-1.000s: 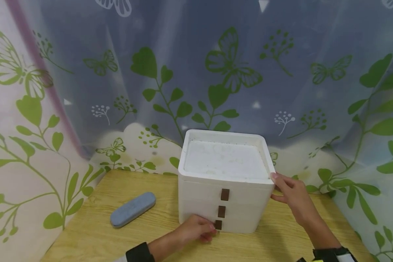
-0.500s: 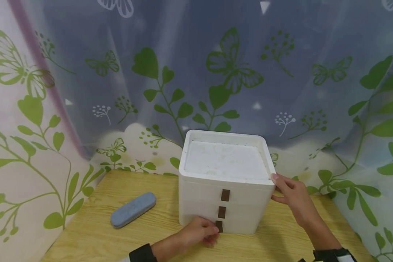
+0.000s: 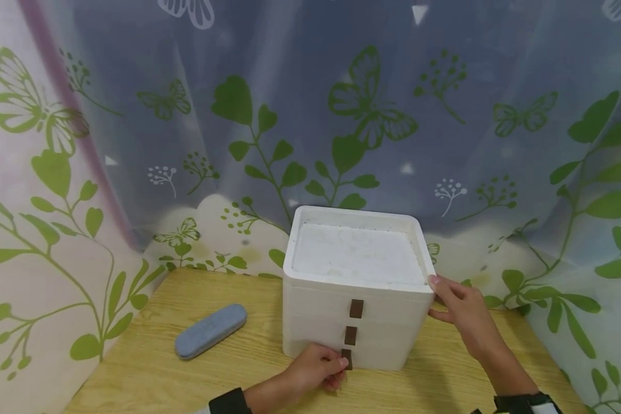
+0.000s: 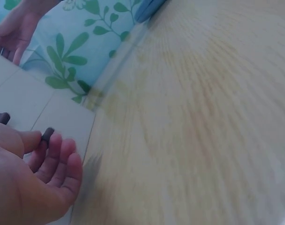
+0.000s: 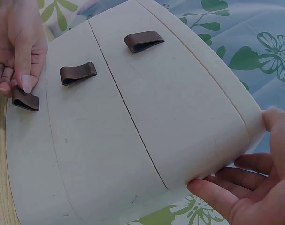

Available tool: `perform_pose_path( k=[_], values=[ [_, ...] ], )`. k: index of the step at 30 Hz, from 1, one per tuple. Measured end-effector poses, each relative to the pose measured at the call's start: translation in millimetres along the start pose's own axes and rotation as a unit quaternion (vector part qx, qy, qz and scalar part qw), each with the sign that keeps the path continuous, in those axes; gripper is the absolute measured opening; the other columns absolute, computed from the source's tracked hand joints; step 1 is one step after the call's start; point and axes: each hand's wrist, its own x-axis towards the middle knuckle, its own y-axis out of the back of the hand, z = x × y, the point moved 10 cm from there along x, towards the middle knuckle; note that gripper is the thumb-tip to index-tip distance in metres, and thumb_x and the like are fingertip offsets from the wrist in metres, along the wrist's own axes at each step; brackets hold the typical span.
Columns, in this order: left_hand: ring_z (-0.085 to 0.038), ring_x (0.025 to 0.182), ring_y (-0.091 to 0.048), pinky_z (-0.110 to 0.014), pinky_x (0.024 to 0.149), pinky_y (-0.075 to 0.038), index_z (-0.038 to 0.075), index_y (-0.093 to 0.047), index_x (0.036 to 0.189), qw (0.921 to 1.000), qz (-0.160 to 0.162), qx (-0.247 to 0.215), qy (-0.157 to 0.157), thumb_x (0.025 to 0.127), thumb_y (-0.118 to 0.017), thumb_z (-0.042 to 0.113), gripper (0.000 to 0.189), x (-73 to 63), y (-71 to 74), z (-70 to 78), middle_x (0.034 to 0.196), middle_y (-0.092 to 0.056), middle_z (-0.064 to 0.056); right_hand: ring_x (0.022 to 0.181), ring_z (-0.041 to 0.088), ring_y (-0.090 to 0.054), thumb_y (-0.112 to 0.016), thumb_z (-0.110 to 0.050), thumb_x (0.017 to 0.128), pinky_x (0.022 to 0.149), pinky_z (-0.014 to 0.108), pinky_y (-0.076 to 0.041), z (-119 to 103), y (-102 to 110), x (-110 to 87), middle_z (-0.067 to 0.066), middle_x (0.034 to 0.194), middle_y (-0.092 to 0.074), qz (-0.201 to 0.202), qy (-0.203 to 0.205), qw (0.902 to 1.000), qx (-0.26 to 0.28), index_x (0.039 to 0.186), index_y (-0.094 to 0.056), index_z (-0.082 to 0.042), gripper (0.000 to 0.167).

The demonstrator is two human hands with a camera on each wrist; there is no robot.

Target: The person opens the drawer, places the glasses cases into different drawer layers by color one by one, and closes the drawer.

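Observation:
A white three-drawer storage box (image 3: 310, 316) stands on the table, its top a shallow tray with a raised rim. Each drawer front carries a brown loop pull; all three drawers sit flush. My left hand (image 3: 313, 368) pinches the lowest pull (image 5: 26, 99) between thumb and fingers, the other fingers curled beneath, as the left wrist view also shows. At the box's right front corner, my right hand (image 3: 463, 316) holds on, thumb at the top rim and fingers against the side wall. The middle pull (image 5: 78, 73) and top pull (image 5: 143, 41) are untouched.
On the wood-grain table (image 3: 150, 368), left of the box, lies a blue-grey oblong case (image 3: 210, 332). A curtain (image 3: 269, 115) printed with leaves and butterflies hangs right behind the box and along both sides of the table.
My left hand has shifted slightly right, its thumb now over the lowest pull rather than beside it. The right hand keeps its place on the corner.

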Motion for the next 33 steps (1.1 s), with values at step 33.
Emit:
perform_pose_path(
  k=[33],
  values=[
    [-0.007, 0.062, -0.063, -0.019, 0.058, -0.055, -0.002, -0.067, 0.096, 0.9901, 0.079, -0.108, 0.042, 0.093, -0.074, 0.004, 0.01, -8.1, 4.5, -6.7, 0.078, -0.074, -0.003, 0.138, 0.041, -0.055, -0.05, -0.052, 0.107, 0.091, 0.035, -0.062, -1.7, 0.0, -0.4, 0.026, 0.163, -0.038, 0.002, 0.004, 1.0, 0.003, 0.157, -0.039, 0.002, 0.075]
  ],
)
